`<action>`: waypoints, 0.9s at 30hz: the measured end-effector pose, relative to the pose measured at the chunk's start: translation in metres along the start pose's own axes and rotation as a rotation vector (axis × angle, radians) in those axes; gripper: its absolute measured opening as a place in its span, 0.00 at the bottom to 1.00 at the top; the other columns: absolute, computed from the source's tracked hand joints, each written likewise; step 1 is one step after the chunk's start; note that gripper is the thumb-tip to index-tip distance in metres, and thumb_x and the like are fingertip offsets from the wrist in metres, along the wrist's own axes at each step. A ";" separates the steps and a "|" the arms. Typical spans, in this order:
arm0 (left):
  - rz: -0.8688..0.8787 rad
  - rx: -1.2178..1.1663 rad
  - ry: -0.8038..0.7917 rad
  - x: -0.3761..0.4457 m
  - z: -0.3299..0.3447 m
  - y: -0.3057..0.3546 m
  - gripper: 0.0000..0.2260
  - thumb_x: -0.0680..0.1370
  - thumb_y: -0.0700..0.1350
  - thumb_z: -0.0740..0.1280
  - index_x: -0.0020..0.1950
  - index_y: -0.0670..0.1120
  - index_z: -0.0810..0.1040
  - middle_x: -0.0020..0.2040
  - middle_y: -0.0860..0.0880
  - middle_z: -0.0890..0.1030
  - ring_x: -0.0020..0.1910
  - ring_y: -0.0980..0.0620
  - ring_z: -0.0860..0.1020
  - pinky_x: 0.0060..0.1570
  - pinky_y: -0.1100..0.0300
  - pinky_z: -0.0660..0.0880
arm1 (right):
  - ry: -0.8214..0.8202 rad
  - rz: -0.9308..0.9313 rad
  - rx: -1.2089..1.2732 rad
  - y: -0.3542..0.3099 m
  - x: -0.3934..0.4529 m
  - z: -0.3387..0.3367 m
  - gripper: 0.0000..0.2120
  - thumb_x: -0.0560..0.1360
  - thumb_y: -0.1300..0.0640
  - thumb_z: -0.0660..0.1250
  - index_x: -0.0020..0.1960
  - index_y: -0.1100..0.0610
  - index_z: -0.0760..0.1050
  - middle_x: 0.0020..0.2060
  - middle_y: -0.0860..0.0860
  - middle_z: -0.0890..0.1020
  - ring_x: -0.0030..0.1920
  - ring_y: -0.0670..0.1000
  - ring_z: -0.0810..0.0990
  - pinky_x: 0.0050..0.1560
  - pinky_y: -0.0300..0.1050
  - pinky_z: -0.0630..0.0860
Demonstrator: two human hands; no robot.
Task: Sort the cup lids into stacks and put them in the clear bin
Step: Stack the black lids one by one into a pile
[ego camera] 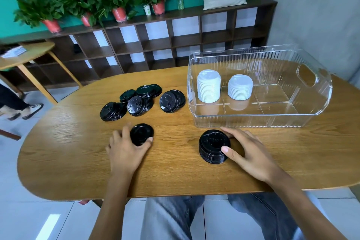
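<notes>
My left hand grips a single black lid on the wooden table, thumb and fingers around its rim. To the right, my right hand clasps a stack of black lids standing just in front of the clear bin. Inside the bin, at its left end, stand two stacks of white lids, a taller one and a shorter one. Several loose black lids lie in overlapping piles farther back on the table.
The bin's right half holds nothing and has a handle cutout. Behind the table stands a dark cubby shelf with potted plants, a bottle and a cushion on top. Another person's legs are at the far left beside a second table.
</notes>
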State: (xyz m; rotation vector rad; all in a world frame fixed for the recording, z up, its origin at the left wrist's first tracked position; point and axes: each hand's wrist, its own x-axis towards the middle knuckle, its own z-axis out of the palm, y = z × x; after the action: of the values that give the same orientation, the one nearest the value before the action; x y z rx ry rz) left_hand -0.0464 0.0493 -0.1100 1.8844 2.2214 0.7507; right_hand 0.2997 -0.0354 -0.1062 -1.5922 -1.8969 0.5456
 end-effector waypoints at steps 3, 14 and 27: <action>0.121 -0.015 -0.066 -0.019 0.002 0.014 0.41 0.71 0.68 0.73 0.79 0.54 0.64 0.63 0.47 0.75 0.65 0.44 0.73 0.67 0.41 0.68 | 0.001 0.001 -0.001 0.000 0.001 0.000 0.33 0.74 0.27 0.54 0.75 0.39 0.63 0.64 0.34 0.74 0.67 0.40 0.68 0.68 0.47 0.62; 0.405 -0.167 -0.367 -0.037 0.001 0.021 0.43 0.72 0.61 0.72 0.76 0.76 0.45 0.71 0.78 0.61 0.69 0.83 0.50 0.81 0.48 0.44 | -0.008 0.002 -0.010 -0.001 0.000 -0.001 0.35 0.72 0.28 0.59 0.75 0.41 0.64 0.66 0.35 0.74 0.68 0.41 0.68 0.69 0.47 0.62; 0.353 -0.226 -0.262 -0.042 0.007 0.036 0.42 0.66 0.72 0.65 0.78 0.67 0.58 0.65 0.67 0.71 0.66 0.63 0.66 0.76 0.46 0.58 | -0.010 0.016 -0.001 0.000 0.001 0.000 0.37 0.69 0.25 0.59 0.75 0.38 0.63 0.64 0.32 0.73 0.67 0.38 0.67 0.69 0.45 0.61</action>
State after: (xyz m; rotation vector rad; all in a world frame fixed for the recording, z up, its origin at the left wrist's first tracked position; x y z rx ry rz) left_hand -0.0030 0.0143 -0.1092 2.1392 1.6012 0.7157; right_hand 0.2994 -0.0343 -0.1058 -1.6097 -1.8933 0.5601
